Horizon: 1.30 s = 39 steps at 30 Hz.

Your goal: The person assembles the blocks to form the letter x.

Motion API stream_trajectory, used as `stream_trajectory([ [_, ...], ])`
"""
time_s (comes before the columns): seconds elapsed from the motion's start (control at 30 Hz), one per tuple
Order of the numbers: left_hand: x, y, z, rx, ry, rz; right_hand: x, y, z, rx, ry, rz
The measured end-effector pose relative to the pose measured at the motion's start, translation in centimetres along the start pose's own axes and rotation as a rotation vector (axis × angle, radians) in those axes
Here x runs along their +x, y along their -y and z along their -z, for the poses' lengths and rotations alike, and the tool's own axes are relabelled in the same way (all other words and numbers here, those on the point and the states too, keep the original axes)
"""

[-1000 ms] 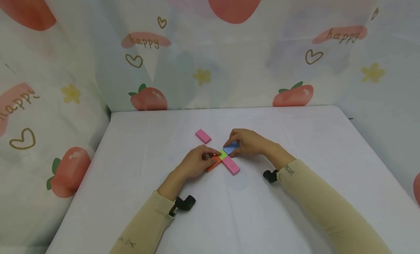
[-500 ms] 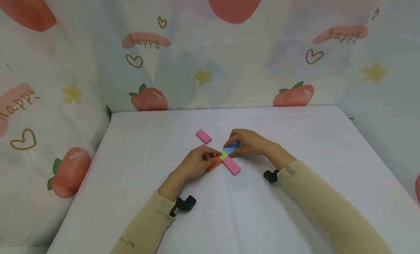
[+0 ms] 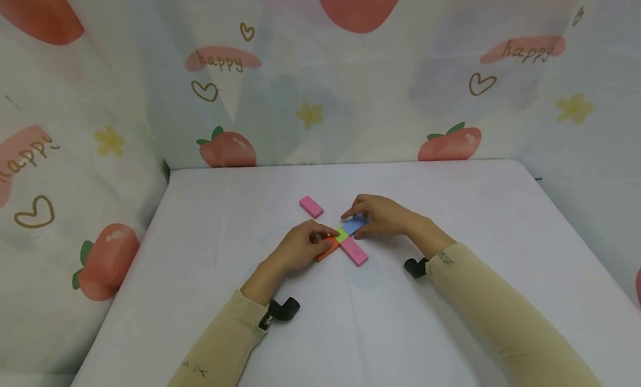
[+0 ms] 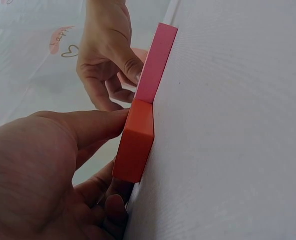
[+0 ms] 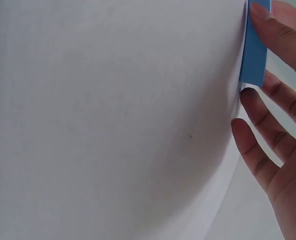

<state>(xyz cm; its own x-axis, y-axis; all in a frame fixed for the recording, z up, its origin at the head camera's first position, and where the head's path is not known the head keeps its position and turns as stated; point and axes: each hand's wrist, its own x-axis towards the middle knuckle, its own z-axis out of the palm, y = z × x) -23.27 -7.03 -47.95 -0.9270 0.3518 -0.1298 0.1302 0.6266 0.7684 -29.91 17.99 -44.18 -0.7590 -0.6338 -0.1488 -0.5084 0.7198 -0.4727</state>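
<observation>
Flat coloured blocks form a cross-like shape on the white table. My left hand [image 3: 300,245] pinches the orange block [image 4: 133,142], thumb on its near side and fingers on the far side; its index fingertip reaches to the green block [image 3: 343,235] at the centre. The blue block [image 3: 354,224] joins the green one at the upper right. Around it is my right hand [image 3: 383,216], thumb and index finger spread apart; in the right wrist view the thumb overlaps the blue block's side [image 5: 254,50]. A pink block [image 3: 354,252] extends from the green block toward the lower right.
A second pink block [image 3: 311,207] lies apart, beyond the left hand. White cloth [image 3: 225,209] covers the table. A patterned curtain [image 3: 365,98] stands along the table's back and sides. Black wrist cameras [image 3: 284,309] stick out from both sleeves.
The right index finger has lifted off the blue block and the thumb has drawn back a little, widening their gap. The left hand and the other blocks stay in place.
</observation>
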Motion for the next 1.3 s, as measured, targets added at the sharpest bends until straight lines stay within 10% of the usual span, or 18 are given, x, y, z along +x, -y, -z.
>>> stream_trajectory([
  [0.57, 0.2, 0.3, 0.3, 0.002, -0.003, -0.012, -1.8, 0.8, 1.6, 0.034, -0.093, 0.027],
  [1.3, 0.2, 0.5, 0.3, 0.007, 0.006, -0.03, -4.6, 3.7, -2.2, -0.024, -0.11, 0.043],
])
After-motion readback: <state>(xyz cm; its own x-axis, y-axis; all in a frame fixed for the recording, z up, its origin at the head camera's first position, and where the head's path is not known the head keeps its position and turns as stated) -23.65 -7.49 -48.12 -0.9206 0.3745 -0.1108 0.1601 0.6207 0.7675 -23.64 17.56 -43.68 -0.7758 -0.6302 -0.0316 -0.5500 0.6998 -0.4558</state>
